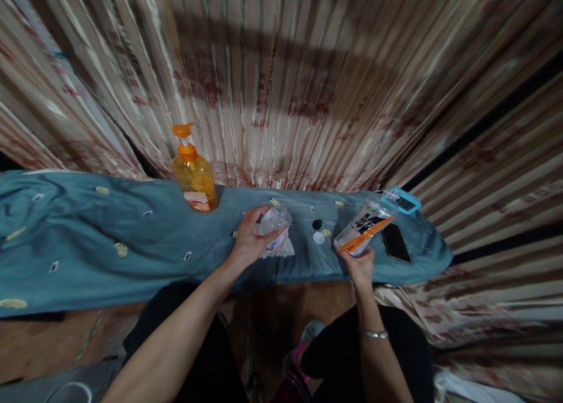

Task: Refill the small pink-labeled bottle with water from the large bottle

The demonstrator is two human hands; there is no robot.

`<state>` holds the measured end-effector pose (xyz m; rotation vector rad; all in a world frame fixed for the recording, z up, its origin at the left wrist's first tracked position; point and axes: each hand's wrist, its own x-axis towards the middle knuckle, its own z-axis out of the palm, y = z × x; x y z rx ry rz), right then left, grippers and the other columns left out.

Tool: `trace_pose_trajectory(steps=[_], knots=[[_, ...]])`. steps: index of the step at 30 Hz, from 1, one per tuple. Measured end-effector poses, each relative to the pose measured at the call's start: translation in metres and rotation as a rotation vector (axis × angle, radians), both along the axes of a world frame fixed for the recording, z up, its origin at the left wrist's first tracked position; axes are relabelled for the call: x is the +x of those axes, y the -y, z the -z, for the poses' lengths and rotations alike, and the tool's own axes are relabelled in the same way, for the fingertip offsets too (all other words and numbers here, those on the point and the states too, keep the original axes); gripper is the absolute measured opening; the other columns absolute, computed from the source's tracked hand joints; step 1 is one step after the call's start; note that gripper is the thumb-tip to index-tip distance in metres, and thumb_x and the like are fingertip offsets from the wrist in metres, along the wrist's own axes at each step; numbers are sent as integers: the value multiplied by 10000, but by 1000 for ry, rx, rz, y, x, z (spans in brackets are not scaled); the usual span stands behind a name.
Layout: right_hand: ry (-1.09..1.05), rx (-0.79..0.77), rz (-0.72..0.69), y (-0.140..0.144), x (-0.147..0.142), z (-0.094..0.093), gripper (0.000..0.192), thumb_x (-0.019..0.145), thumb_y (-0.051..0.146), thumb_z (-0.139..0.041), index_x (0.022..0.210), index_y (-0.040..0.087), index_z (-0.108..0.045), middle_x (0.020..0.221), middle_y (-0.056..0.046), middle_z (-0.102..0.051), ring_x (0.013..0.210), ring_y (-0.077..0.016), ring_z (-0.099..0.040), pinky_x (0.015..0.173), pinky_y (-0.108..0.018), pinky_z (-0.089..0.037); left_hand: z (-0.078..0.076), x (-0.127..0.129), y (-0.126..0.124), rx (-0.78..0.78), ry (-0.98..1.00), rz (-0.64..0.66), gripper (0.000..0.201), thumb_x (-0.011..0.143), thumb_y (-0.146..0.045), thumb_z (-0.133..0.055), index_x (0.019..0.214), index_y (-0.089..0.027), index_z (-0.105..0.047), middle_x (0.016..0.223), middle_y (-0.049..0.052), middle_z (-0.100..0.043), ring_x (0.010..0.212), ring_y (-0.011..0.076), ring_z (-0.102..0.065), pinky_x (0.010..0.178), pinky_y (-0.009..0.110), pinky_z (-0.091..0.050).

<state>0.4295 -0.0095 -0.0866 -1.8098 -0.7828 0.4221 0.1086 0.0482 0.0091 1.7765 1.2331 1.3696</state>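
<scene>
My left hand (254, 236) is wrapped round a small clear plastic bottle (280, 216) with an open neck. Beneath that bottle lies a whitish crumpled wrapper (281, 248). Low on its base, my right hand (359, 264) grips a larger clear bottle (364, 226) with an orange and black label, tilted up to the right. Between the two bottles, a black cap (317, 224) and a white round cap (319, 237) rest on the teal cloth (167, 244).
An orange pump bottle (196, 180) stands at the back left. On the right lie a phone (396, 243) and a light-blue-framed digital display (405, 202). Pleated curtains (272, 86) hang behind and to the right. My legs are below the cloth's front edge.
</scene>
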Motion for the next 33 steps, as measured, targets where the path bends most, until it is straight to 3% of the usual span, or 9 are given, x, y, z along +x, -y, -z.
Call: trace_pose_trajectory(steps=[6,14,27,33], knots=[[136,-216,74,14,-14,-11,391,914,368,-635,1244,177,-548,1207,-92,-598,1050,-261,-608,903,-499,-512,0,1,0,14,8,-4,481,653,-344,-806,1087,-217,-643,1100,60,-682,1024,223,-619,932,383,-496],[199,-293,69,3,-15,-15,396,908,369,-645,1242,177,-552,1208,-90,-603,1056,-263,-611,910,-497,-511,0,2,1,12,20,11,494,641,-346,-820,1084,-216,-644,1096,64,-687,1020,231,-623,932,399,-504],[191,-228,110,-13,-4,-22,373,894,362,-663,1202,172,-573,1201,-90,-607,1071,-265,-604,917,-501,-504,1,3,3,10,50,41,508,661,-296,-816,1125,-208,-627,1129,76,-664,1054,232,-628,960,387,-502],[161,-149,-4,15,-22,-26,253,894,356,-667,1043,154,-631,1038,-54,-657,937,-217,-641,853,-446,-530,0,4,4,13,55,52,512,670,-314,-815,1126,-185,-620,1112,84,-654,1028,222,-626,948,379,-503]])
